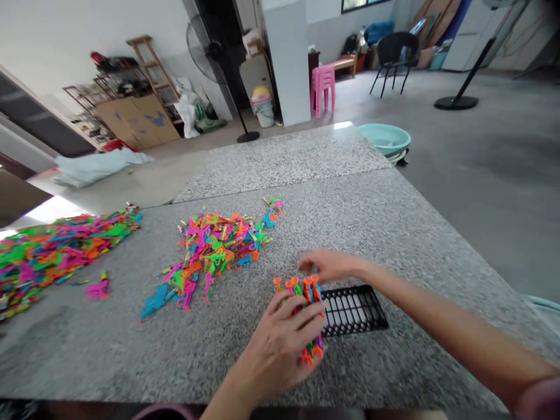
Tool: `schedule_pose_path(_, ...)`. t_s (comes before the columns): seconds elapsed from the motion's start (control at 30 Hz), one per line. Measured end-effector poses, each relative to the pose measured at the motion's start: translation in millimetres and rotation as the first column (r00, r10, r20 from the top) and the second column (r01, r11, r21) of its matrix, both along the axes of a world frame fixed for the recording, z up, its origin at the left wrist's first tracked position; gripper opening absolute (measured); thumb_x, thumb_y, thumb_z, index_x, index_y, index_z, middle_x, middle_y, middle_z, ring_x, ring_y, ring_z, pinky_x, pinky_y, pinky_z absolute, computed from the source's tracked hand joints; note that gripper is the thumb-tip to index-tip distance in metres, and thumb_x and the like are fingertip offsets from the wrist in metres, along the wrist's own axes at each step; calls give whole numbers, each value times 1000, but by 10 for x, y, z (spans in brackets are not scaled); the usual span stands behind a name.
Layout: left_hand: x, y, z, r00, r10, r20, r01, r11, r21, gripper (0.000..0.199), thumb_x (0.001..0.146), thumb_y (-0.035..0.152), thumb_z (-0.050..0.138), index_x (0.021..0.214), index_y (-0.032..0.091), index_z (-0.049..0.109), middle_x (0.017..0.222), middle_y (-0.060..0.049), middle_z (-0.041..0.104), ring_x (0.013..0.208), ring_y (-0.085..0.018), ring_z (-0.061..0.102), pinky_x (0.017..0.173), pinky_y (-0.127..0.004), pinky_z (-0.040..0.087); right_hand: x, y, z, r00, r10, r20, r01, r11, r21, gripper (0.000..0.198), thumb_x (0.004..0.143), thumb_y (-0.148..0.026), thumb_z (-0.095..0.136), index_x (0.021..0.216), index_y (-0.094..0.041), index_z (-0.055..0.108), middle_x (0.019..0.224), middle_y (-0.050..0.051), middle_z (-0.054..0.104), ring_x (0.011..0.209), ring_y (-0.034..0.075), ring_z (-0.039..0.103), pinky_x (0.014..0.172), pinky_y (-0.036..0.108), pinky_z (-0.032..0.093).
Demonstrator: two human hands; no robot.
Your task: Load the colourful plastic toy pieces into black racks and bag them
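My left hand [282, 341] is wrapped over a bunch of small toy dart guns [306, 290] in orange, green, pink and blue. Orange suction-cup tips stick out at the far and near ends of this bunch. Just past the far tips is my right hand [328, 265], with curled fingers and slight blur; what they hold, if anything, is hidden. Right beside the bunch lies a black plastic grid tray [356, 309], flat on the speckled stone table [420, 350], with its left end partly covered by the toys and my left hand.
Beyond my left hand spreads a heap of bright toy guns [219, 239]. A larger heap [65, 245] lies at the far left, with one pink toy gun [100, 289] between them. A turquoise basin [385, 137] stands off the table's right edge. Behind are a fan [214, 49] and pink stools [322, 84].
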State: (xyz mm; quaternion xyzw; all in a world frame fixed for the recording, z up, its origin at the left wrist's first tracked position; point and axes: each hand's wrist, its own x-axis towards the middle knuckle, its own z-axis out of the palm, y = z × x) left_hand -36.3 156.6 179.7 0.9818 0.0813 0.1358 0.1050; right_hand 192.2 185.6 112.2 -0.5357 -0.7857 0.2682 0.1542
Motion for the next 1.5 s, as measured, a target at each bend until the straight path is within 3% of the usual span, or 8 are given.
schedule_pose_path(0.17,-10,52,-227,994,5,107,-13,997,73,24,85,40,64,103,24,65,122,2,69,104,-17,55,104,-36,34,-145,1213,-55,917,-253,309,113,906,407,59,86,-3,51,143,-17,42,150,15,39,133,31,40,98,42,45)
schedule_pose_path(0.3,-35,131,-354,982,-72,175,48,989,137,24,85,39,63,103,24,66,118,2,70,99,-17,54,97,-33,37,-325,1662,-230,868,-232,438,26,904,427,36,97,-12,41,129,-16,55,135,14,55,129,29,45,101,48,43)
schedule_pose_path(0.57,-10,38,-17,1000,-5,-4,5,994,-109,37,87,21,60,123,25,58,127,1,66,112,-20,53,106,-39,33,786,245,-335,857,-36,514,-176,917,358,33,97,-16,44,128,-17,55,140,10,53,140,25,34,114,45,28)
schedule_pose_path(0.67,-16,17,111,999,1,-42,-8,986,-165,44,82,24,64,126,26,56,128,0,65,114,-22,52,106,-43,33,984,-356,-224,876,-167,452,-29,918,395,48,95,-9,39,140,-24,44,149,5,45,142,22,30,115,44,26)
schedule_pose_path(0.87,-7,-49,164,995,50,-90,-61,991,-122,55,81,34,67,133,23,52,124,-7,62,113,-27,52,103,-48,37,619,-478,-105,637,-696,331,707,699,109,38,91,-48,56,108,-14,65,98,13,71,91,26,67,76,31,48)
schedule_pose_path(1.03,39,-77,91,996,40,-81,-33,996,84,38,92,33,58,130,30,57,135,-6,56,117,-26,50,101,-47,39,445,-390,-54,735,-651,190,678,711,-185,18,78,-31,74,80,-14,68,80,7,72,77,20,69,66,23,46)
schedule_pose_path(1.2,54,-84,121,987,50,-153,-37,995,88,34,90,36,61,122,26,61,148,-5,46,124,-27,47,106,-48,39,124,-1059,-122,675,-679,-288,595,732,-332,15,80,-24,68,93,-15,66,70,1,71,60,14,66,56,20,45)
schedule_pose_path(1.5,79,-140,77,990,108,-92,-108,994,5,31,87,20,59,117,22,63,149,-9,42,130,-30,44,110,-52,38,-670,-1381,-246,737,-650,-184,635,760,-140,14,80,-31,67,89,-20,70,82,3,74,73,19,67,67,25,45)
